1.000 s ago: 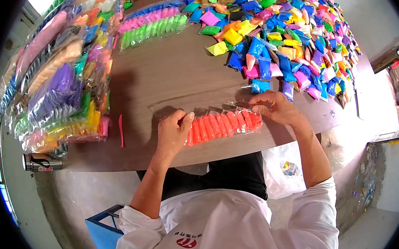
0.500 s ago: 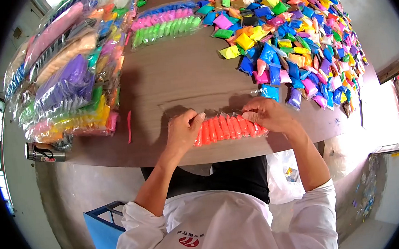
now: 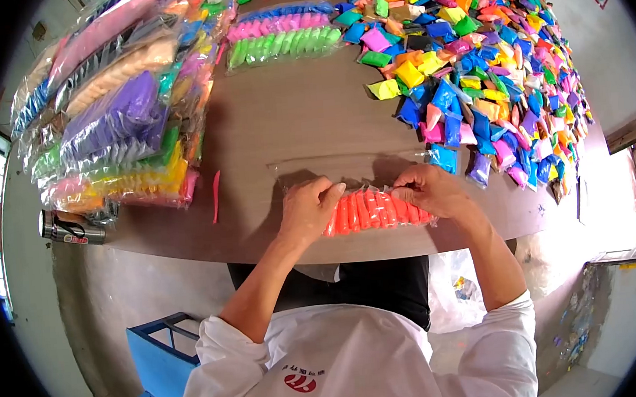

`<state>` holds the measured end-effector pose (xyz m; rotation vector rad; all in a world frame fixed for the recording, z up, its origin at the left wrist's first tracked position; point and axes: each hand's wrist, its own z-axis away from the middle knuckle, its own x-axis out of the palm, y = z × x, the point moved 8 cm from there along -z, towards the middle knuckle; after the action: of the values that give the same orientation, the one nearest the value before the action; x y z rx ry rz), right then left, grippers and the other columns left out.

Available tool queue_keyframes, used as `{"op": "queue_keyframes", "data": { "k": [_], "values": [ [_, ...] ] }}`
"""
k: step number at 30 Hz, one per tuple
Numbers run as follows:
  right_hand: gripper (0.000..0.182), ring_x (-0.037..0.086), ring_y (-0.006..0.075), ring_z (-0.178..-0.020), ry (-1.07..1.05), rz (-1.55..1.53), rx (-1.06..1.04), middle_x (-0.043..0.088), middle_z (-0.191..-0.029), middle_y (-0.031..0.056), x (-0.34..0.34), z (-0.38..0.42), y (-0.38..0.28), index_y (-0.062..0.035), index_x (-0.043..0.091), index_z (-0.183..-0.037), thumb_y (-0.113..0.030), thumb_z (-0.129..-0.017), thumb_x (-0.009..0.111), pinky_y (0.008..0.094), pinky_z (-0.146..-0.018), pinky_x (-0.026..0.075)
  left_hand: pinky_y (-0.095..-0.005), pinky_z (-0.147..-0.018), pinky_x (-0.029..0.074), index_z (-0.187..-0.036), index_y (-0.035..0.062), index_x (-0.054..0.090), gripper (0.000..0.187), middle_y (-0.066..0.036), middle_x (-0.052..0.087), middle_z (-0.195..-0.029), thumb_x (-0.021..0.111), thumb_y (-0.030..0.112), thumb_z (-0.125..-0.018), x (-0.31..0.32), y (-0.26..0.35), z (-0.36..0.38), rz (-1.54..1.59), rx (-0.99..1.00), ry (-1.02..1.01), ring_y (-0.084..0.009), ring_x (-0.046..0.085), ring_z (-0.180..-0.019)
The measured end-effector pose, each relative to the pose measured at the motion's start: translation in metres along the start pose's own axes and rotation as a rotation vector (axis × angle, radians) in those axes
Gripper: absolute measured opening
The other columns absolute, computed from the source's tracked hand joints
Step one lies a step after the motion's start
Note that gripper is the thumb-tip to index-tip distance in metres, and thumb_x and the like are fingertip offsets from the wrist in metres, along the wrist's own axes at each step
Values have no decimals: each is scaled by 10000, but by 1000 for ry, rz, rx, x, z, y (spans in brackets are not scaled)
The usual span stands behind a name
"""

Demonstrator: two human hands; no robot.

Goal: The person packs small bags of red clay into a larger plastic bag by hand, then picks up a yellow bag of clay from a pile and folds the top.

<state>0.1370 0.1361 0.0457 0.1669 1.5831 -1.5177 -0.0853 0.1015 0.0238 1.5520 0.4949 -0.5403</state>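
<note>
A clear plastic bag with a row of orange-red packets inside lies near the table's front edge. My left hand is closed at the bag's left end, thumb against the fingers on the film. At the upper right of the bag, my right hand pinches the plastic between thumb and fingers. Part of the clear film spreads flat on the table beyond my hands. Just past my right hand lies a blue packet.
Filled bags of coloured packets are stacked at left. More bags lie at the back. A heap of loose packets covers the right side. A red strip, a steel flask and a blue chair are at left.
The view has shifted a little, so the table items sit further right. Both hands still hold the bag, and more clear film shows spread beyond them.
</note>
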Motion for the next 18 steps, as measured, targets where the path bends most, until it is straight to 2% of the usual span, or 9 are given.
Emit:
{"op": "queue_keyframes", "data": {
  "k": [1,2,4,8,10,14,16,18],
  "values": [
    [204,673,320,-827,30,85,-97,698,-887,147,-6,0,-14,-42,719,-967,-222,-869,730,397,-724,529,-379,-624,459,-879,0,654,328,-147,612,-704,638,319,-953,1,0,-1,-4,-6,-10,-268,577,-634],
    [204,673,320,-827,32,88,-101,698,-887,147,-8,2,-24,-42,719,-967,-222,-869,730,397,-724,529,-382,-623,460,-873,0,656,325,-146,613,-704,643,315,-950,1,-1,-3,-9,-15,-19,-272,579,-635],
    [176,665,336,-848,371,118,-246,695,-907,139,-28,19,-58,-47,714,-960,-197,-868,717,411,-731,535,-386,-621,459,-867,1,657,321,-148,616,-710,650,312,-945,1,0,-3,-19,5,-6,-279,582,-636],
    [139,658,349,-857,390,302,-306,689,-923,135,-11,30,-61,-51,707,-955,-153,-861,712,426,-743,535,-401,-619,459,-854,5,658,310,-157,618,-719,665,305,-933,0,0,-1,-26,40,33,-298,587,-640],
    [123,654,346,-889,276,157,-210,689,-931,134,-7,19,-42,-50,709,-947,-132,-856,709,426,-777,530,-403,-620,458,-848,4,655,312,-157,617,-716,666,304,-933,-3,4,-4,-37,53,46,-301,585,-639],
    [142,647,337,-939,273,49,-123,687,-973,134,-17,12,-42,-57,709,-967,-144,-855,711,425,-805,524,-410,-623,455,-826,0,642,324,-161,606,-703,667,304,-933,-2,4,1,-24,31,40,-309,578,-638],
    [227,623,350,-1030,383,189,-253,674,-1063,157,-22,2,-56,-44,689,-1054,-174,-867,706,427,-856,507,-411,-618,453,-821,-2,639,328,-164,601,-699,668,305,-932,-1,4,1,-27,37,44,-310,575,-633],
    [284,607,364,-1062,352,272,-294,662,-1099,172,-11,-17,-51,-31,664,-1107,-197,-879,700,442,-890,492,-412,-613,451,-816,-4,637,332,-167,596,-694,669,306,-931,-2,4,1,-36,40,53,-311,572,-629]
  ]
}}
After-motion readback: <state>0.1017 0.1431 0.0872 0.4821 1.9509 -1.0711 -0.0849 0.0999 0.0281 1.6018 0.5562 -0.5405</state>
